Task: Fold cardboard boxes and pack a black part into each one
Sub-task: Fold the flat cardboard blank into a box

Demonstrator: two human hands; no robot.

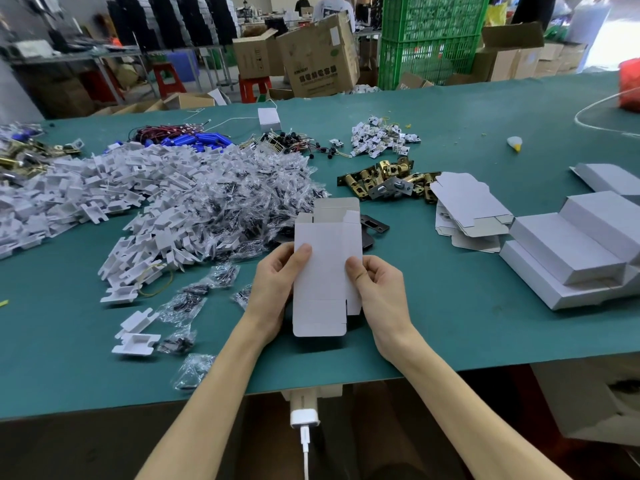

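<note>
While a flat white cardboard box blank [327, 271] is held up over the green surface [450, 306], close to its near edge, no fold can be seen in it. Its panels lie pressed together, and the flaps at the far and near ends stand in line with the body. The blank is gripped at its left edge by the left hand [273, 285], with the thumb laid on the front face and the fingers curled behind. It is gripped at its right edge by the right hand [377, 289] in the same manner, so neither hand is free.

A black flat metal part [375, 225] is seen lying on the surface just beyond the blank and is partly hidden by it. A second dark shape beside it is too covered to be named. Nothing has been put into the held blank.

Farther right lies a stack of unfolded white cardboard blanks [467, 206], which is judged to be work not yet begun. At the right side, closed white cardboard boxes [571, 244] are piled. These may be finished ones, though what they contain cannot be told.

For the box in hand, the work is judged to be at its very start. The blank has to be opened into a sleeve and one end closed. The black part has then to be slid in and the other end tucked shut.
</note>
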